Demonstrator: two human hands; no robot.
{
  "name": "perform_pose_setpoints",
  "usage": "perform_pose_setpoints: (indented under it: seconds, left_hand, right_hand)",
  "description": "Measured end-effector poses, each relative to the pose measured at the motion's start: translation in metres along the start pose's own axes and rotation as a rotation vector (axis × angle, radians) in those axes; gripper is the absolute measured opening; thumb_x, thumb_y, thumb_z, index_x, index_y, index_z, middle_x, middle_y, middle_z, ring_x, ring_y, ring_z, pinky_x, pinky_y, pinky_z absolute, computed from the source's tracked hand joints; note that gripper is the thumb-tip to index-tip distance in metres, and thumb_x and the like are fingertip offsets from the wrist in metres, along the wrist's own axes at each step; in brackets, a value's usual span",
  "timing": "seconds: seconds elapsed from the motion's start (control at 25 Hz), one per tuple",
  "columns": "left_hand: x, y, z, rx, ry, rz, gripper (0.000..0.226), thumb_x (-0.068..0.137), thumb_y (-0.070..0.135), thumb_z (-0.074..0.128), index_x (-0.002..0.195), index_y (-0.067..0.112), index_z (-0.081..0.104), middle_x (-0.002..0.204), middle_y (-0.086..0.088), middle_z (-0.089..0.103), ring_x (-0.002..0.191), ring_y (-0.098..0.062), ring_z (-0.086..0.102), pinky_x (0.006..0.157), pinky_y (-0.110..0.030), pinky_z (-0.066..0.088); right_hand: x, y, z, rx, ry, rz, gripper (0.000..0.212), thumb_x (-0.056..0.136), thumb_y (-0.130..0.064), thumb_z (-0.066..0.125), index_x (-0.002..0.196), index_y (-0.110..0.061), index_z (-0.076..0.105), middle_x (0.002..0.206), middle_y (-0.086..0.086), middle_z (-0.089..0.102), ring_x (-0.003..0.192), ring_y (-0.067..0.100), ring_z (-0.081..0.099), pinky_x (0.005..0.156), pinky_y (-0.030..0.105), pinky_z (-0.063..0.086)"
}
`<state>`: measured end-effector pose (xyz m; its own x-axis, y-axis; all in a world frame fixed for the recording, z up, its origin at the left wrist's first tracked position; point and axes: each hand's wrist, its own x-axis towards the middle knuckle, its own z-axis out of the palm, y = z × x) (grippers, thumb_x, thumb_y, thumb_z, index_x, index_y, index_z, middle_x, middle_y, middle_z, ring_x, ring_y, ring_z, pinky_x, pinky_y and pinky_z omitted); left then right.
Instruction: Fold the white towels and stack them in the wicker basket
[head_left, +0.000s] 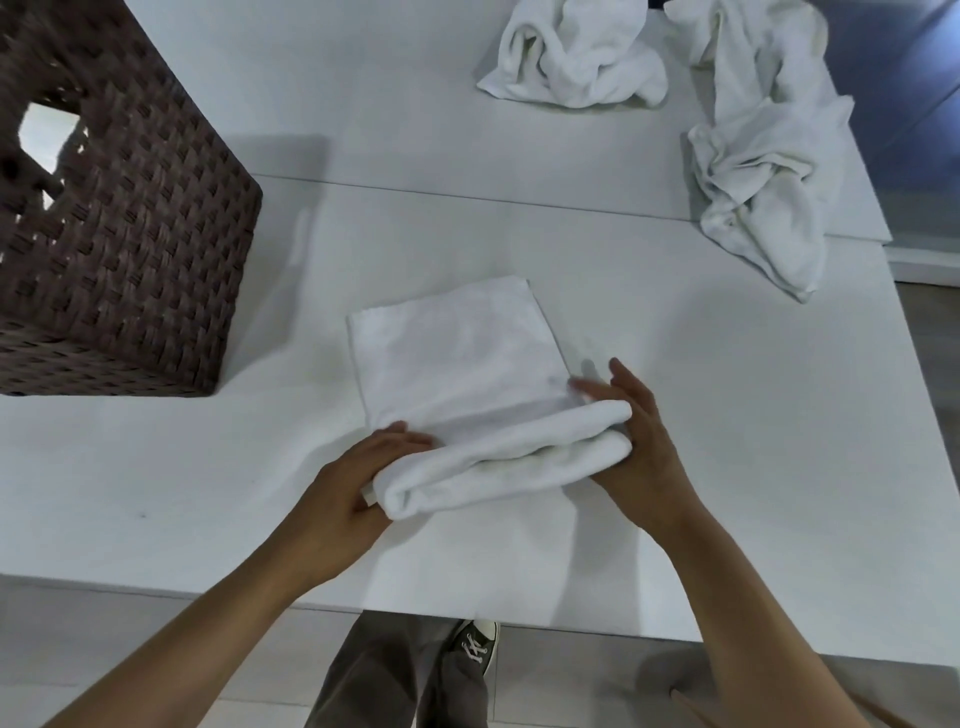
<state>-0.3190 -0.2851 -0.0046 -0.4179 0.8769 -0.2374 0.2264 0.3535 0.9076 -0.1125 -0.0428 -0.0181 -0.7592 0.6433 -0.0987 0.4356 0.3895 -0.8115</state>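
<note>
A white towel lies partly folded on the white table, its near end doubled over into a thick roll. My left hand grips the roll's left end. My right hand holds its right end, fingers tucked under the fold. The dark brown wicker basket stands at the left of the table, apart from the towel; its inside is hidden. Two crumpled white towels lie at the far side, one at the top middle and one at the right.
The table's near edge runs just in front of my arms, with grey trousers and a sneaker on the floor below. The table's right edge lies beside the right crumpled towel. A seam crosses the tabletop behind the folded towel.
</note>
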Motion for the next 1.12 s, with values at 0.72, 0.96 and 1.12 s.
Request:
perform_pose_setpoints:
  seconds: [0.72, 0.96, 1.12]
  left_hand:
    - [0.066, 0.019, -0.022, 0.246, 0.484, -0.374, 0.053, 0.094, 0.063, 0.049, 0.067, 0.018, 0.055, 0.059, 0.005, 0.058, 0.065, -0.017, 0.057, 0.057, -0.034, 0.038]
    - [0.098, 0.016, -0.024, 0.333, 0.523, -0.616, 0.055, 0.083, 0.063, 0.061, 0.065, 0.012, 0.055, 0.066, -0.002, 0.061, 0.072, -0.028, 0.061, 0.057, -0.032, 0.039]
    - [0.1, 0.014, -0.019, 0.329, 0.58, -0.633, 0.054, 0.076, 0.064, 0.066, 0.101, 0.017, 0.054, 0.099, 0.001, 0.058, 0.094, -0.026, 0.054, 0.073, -0.035, 0.04]
  right_hand:
    - [0.015, -0.039, 0.052, 0.031, 0.159, 0.382, 0.025, 0.102, -0.049, 0.046, 0.101, -0.025, 0.055, 0.084, -0.009, 0.068, 0.078, 0.007, 0.062, 0.07, 0.034, 0.052]
    - [0.032, -0.05, 0.057, 0.021, 0.267, 0.634, 0.038, 0.093, -0.044, 0.055, 0.076, -0.011, 0.048, 0.068, -0.001, 0.054, 0.062, 0.02, 0.05, 0.055, 0.033, 0.035]
    - [0.04, -0.061, 0.063, -0.076, 0.316, 0.71, 0.037, 0.087, -0.048, 0.059, 0.1, -0.015, 0.047, 0.093, -0.001, 0.051, 0.076, 0.02, 0.054, 0.066, 0.034, 0.038]
